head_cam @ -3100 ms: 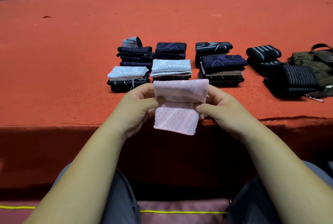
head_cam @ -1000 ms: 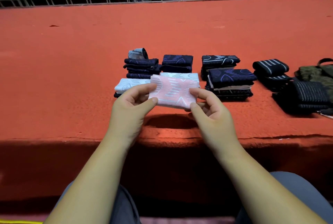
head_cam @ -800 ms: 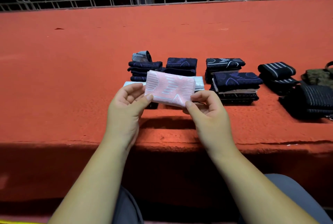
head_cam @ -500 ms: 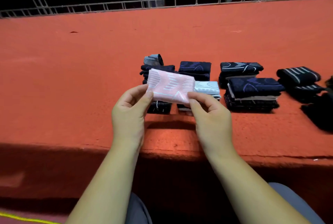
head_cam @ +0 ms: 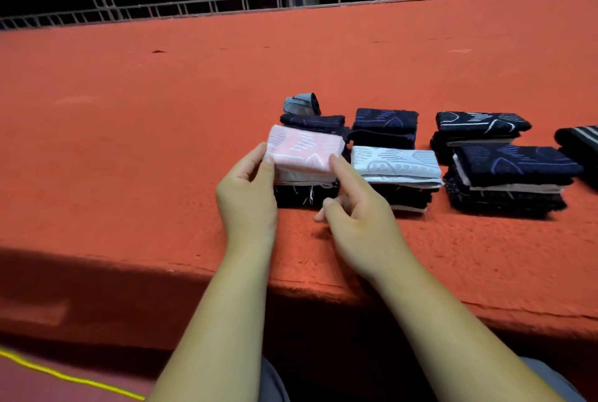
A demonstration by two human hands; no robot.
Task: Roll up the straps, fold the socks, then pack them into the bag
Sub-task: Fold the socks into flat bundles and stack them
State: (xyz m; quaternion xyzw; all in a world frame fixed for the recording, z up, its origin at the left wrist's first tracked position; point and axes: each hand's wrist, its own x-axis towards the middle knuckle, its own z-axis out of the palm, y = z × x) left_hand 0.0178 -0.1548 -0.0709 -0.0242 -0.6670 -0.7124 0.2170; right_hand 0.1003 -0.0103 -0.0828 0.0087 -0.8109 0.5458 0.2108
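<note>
A folded pink sock [head_cam: 304,150] lies on top of the front-left stack of dark folded socks [head_cam: 304,196] on the red carpeted platform [head_cam: 129,142]. My left hand [head_cam: 249,194] pinches the pink sock's left end between thumb and fingers. My right hand [head_cam: 359,210] touches its right end with a straight index finger, the other fingers loosely curled. Beside it is a stack topped by a white sock [head_cam: 394,163]. A dark striped rolled strap [head_cam: 579,142] shows at the right edge. The bag is out of view.
More dark sock stacks sit behind [head_cam: 385,124] and to the right [head_cam: 511,165], with a small grey roll [head_cam: 301,103] at the back left. The platform's front edge runs just below my wrists. A metal truss railing [head_cam: 291,3] lines the far side.
Both hands carried the folded pink sock forward and left and set it down on the front-left stack. My right hand has loosened its hold; the view shifted, hiding the bag.
</note>
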